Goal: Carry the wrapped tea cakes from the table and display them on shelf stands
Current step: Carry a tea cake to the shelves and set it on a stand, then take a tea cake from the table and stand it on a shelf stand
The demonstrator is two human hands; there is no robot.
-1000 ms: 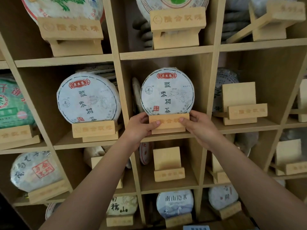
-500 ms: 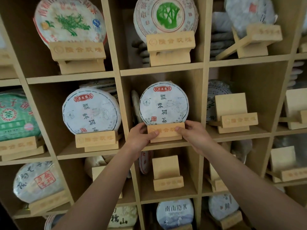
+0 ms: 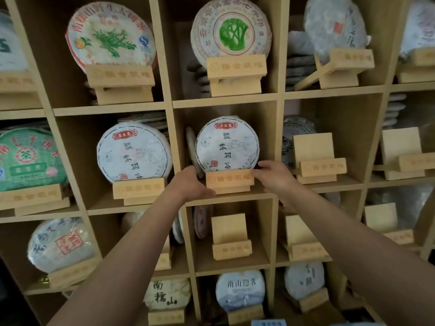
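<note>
Hard to read first: a second disc (image 3: 191, 149) stands edge-on just left of the centre tea cake, mostly hidden by it, wrapper print not visible. Stacks of cakes (image 3: 299, 67) sit dim at the back of the upper right compartment, labels can't be made out. Far-left green cake (image 3: 28, 158) is cut off by the frame edge. Engraved text on the stand fronts is faint, blurred. Task item: the tea cake (image 3: 227, 144), round, white paper wrapper w/ a red banner at top, a column of dark characters down the middle and a small red seal lower left, stands upright on its wooden stand (image 3: 229, 181) in the centre compartment of the shelf unit (image 3: 223, 103), middle row. Left hand (image 3: 191, 183) has fingers curled round the stand's left end, thumb at the lower front. Right hand (image 3: 270, 176) grips the stand's right end, fingertips touching the cake's lower right rim. A matching cake (image 3: 134, 152) sits on a stand in the compartment to the left; an empty stand (image 3: 317, 161) is in the compartment to the right.
</note>
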